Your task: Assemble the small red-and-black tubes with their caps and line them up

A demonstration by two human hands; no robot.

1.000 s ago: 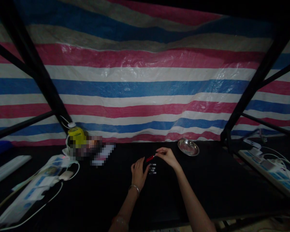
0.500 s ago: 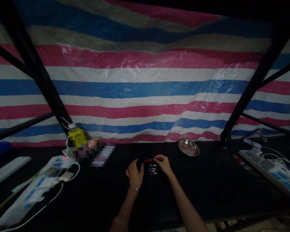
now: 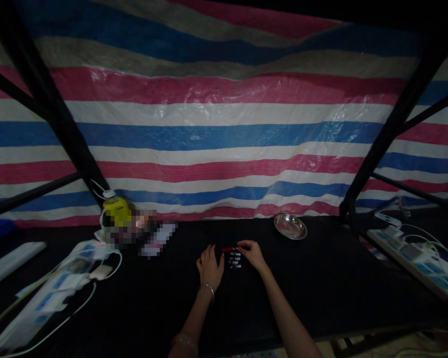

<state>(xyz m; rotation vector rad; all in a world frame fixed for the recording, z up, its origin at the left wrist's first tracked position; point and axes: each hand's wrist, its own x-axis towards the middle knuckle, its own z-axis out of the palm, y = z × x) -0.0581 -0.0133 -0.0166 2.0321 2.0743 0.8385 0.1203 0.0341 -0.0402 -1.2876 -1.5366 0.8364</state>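
Note:
A thin red pen-like rod (image 3: 228, 249) lies crosswise between my two hands, low over the black tabletop. My right hand (image 3: 251, 254) pinches its right end between thumb and fingertips. Just to the left of the rod, my left hand (image 3: 210, 269) rests palm down with fingers stretched and thumb apart; nothing shows in it. Several small shiny metal-and-clear pieces (image 3: 235, 260) lie in a short column just below the rod, between the hands. They are too small and dark to name.
A round steel dish (image 3: 290, 226) stands behind my right hand. Power strips with cables lie at left (image 3: 56, 293) and right (image 3: 414, 261). A yellow bottle (image 3: 117, 209) stands by the left frame post. Striped plastic sheeting (image 3: 224, 136) hangs behind the black table (image 3: 134, 308).
My left hand has shifted slightly right, its fingers a little closer together. My right hand stays at the red rod's right end. The whole view has moved slightly.

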